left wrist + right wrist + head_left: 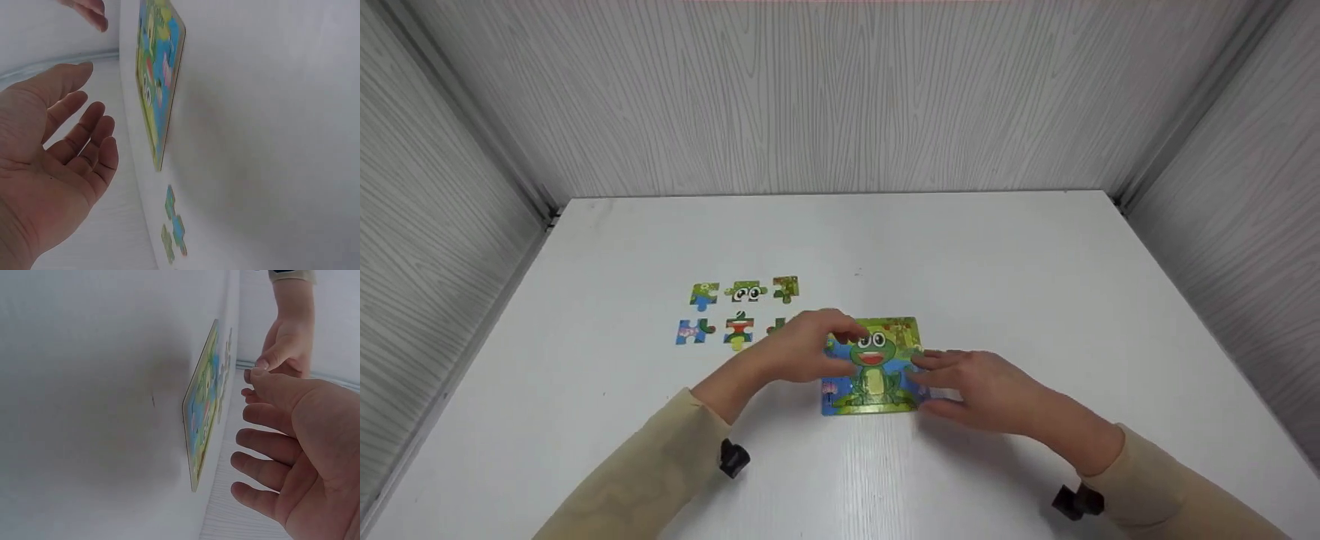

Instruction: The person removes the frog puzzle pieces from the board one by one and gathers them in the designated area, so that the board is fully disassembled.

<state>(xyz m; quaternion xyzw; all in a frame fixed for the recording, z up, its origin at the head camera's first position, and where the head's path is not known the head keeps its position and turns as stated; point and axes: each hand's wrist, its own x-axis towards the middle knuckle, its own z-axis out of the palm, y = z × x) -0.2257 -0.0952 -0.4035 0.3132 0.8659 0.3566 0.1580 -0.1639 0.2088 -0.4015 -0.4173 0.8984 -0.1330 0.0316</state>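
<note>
A frog picture board (874, 386) lies flat on the white table, green and blue with a smiling frog. My left hand (810, 349) hovers over its left side, fingers loosely bent and nothing between them. On the other side my right hand (990, 390) reaches over the board's right edge with its fingers extended. The left wrist view shows the left hand (62, 152) apart from the board (160, 79), with bare fingers. Likewise the right hand (304, 444) holds nothing in the right wrist view, close beside the board (201, 402).
Several loose jigsaw pieces lie in two rows left of the board, among them one with eyes (746, 292) and one with a red mouth (739, 327). The left hand partly hides a green piece (777, 325). Grey wood-grain panels (840, 97) enclose the table (997, 255).
</note>
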